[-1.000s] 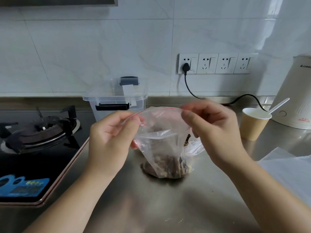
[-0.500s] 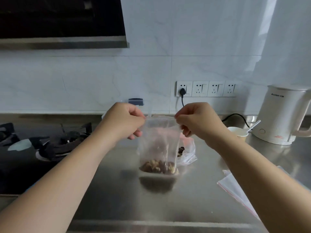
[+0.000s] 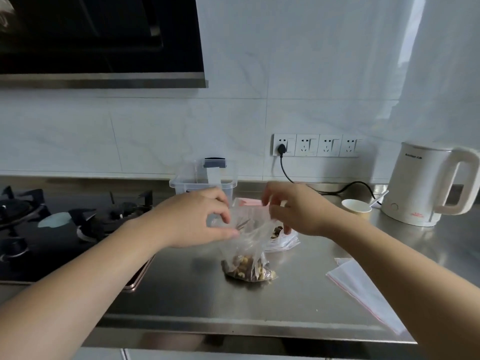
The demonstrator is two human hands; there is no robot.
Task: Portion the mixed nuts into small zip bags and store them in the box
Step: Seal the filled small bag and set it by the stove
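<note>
Head view is showing both hands working at the mouth of a small zip bag (image 3: 246, 245) that is standing on the steel surface (image 3: 285, 302), its bottom filled with mixed nuts (image 3: 246, 268). The left hand (image 3: 197, 219) is pinching the left side of the bag's top between thumb and fingers, so its grip is grasping the plastic. The right hand (image 3: 293, 211) is hooking its curled fingertips over the right side of the rim, and that grip too is holding the bag. The upper part of the bag is looking crumpled and slack between the hands, and I cannot tell whether the zip strip is pressed together.

Judging from this, the step in hand is the closing of a filled portion, with storing not yet done. The clear box (image 3: 204, 184) is waiting just behind the left hand, against the wall, with its lid apparently off. A larger bag of nuts (image 3: 279, 236) is lying just behind the small one, and spare flat bags (image 3: 363, 289) are resting well apart to the right.

The next move is probably calling for pulling the rim straight, running the strip shut along its whole length, then lifting the bag up and back into the box without spilling.
</note>
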